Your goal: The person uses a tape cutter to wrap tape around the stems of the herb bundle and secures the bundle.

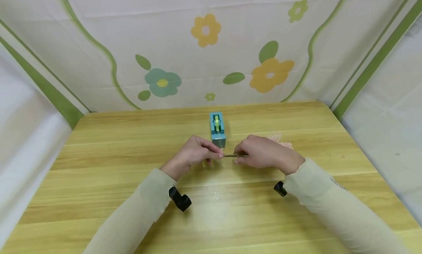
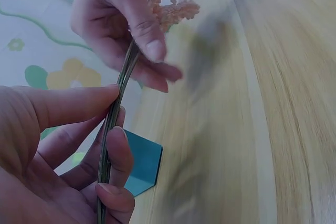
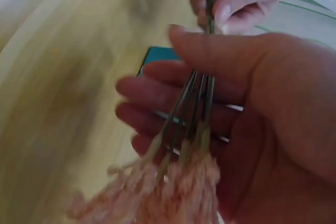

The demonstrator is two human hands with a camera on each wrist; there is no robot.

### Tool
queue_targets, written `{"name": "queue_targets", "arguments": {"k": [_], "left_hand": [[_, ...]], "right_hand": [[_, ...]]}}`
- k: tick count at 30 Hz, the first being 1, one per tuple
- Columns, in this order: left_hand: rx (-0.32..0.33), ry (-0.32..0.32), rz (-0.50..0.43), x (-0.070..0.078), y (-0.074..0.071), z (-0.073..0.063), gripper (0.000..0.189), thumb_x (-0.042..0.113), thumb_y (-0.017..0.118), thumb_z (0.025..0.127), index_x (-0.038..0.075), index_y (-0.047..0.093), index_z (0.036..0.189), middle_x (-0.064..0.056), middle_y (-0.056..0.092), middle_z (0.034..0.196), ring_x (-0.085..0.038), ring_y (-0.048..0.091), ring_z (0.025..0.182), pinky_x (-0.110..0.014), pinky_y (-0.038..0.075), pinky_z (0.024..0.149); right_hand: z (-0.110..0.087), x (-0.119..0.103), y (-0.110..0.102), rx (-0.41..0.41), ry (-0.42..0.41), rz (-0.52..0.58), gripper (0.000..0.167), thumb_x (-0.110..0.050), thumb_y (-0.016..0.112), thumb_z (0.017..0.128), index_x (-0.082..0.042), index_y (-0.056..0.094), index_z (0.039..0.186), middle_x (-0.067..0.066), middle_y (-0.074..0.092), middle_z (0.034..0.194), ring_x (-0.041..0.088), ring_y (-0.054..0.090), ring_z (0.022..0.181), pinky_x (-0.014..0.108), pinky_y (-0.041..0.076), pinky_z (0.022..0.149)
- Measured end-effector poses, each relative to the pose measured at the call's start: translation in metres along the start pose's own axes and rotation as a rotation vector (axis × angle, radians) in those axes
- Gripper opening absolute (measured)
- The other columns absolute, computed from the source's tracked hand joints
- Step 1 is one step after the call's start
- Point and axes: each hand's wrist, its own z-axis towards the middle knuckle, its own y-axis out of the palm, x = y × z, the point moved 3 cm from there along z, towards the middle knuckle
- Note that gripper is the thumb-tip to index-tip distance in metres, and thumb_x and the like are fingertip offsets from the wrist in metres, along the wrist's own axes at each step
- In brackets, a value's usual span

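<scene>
"While both hands are close together above the table [image 1: 108, 166], what do they hold?"

"One bunch of pink flowers [image 3: 176, 192]. Its thin green stems [image 2: 126, 72] run from one hand to the other."

"How are the fingers set?"

"On the left hand [image 1: 197, 151], thumb and fingers are clamped on the stems, towards their bare ends. On the right hand [image 1: 263, 151], the thumb lies across the stems with the fingers behind them, just below the blossoms. How tightly that one grips, I can't tell."

"And the blossoms?"

"Past the right hand, partly hidden by it from the head view."

"Anything near?"

"A blue tape dispenser [image 1: 219, 137] stands on the table just beyond the left fingertips, with a yellow-green roll [image 1: 216, 122] in it. Behind the table hangs a white cloth [image 1: 194, 63] printed with flowers and leaves."
</scene>
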Motion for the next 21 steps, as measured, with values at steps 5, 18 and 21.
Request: {"name": "queue_targets", "arguments": {"k": [5,18,21], "left_hand": [[0.011,0.014,0.028,-0.002,0.000,-0.002,0.012,0.018,0.089,0.091,0.010,0.086,0.099,-0.001,0.081,0.096,-0.020,0.066,0.071,-0.036,0.055,0.075],[-0.196,0.092,0.201,-0.001,-0.018,-0.015,0.022,0.019,0.068,0.108,0.002,0.082,0.112,-0.016,0.080,0.099,-0.023,0.067,0.085,-0.039,0.057,0.086],[-0.175,0.111,0.207,0.000,-0.019,-0.014,0.022,0.020,0.069,0.107,0.002,0.082,0.112,-0.015,0.080,0.099,-0.026,0.067,0.088,-0.040,0.056,0.087]], "right_hand": [[-0.003,0.004,0.005,0.046,-0.057,-0.020,0.016,-0.015,0.071,0.105,-0.010,0.086,0.108,0.000,0.083,0.100,0.004,0.069,0.076,0.033,0.062,0.077],[-0.016,0.002,0.006,0.233,-0.088,-0.174,0.021,-0.021,0.077,0.102,-0.020,0.084,0.121,-0.002,0.084,0.113,0.015,0.080,0.093,0.040,0.064,0.079],[-0.016,0.002,0.002,0.206,-0.087,-0.124,0.020,-0.025,0.074,0.104,-0.017,0.084,0.120,-0.002,0.083,0.113,0.014,0.078,0.094,0.041,0.064,0.084]]}}
